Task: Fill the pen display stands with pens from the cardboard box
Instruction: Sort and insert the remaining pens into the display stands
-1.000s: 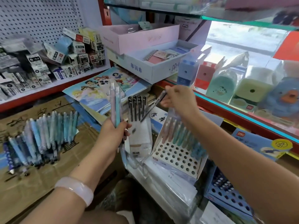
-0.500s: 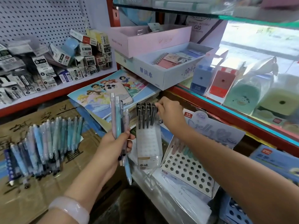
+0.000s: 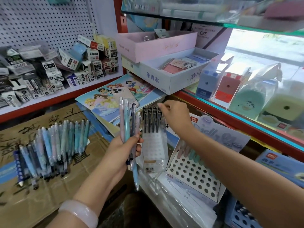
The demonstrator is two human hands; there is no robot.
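Pens (image 3: 130,129) are being held bunched upright in the left hand (image 3: 122,151), its grip clenched round them. Black pens (image 3: 152,120) are being seated in the clear stand (image 3: 154,145) under the right hand (image 3: 176,115), whose grip cannot be judged. Probably another pen is being called for next.

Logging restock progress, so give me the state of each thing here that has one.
left hand: grips a bunch of pens, upright.
right hand: fingers curled at the black pens; grip unclear.
black-pen stand: partly filled.
perforated stand: back row filled, front holes empty.
loose pens: lying on cardboard.
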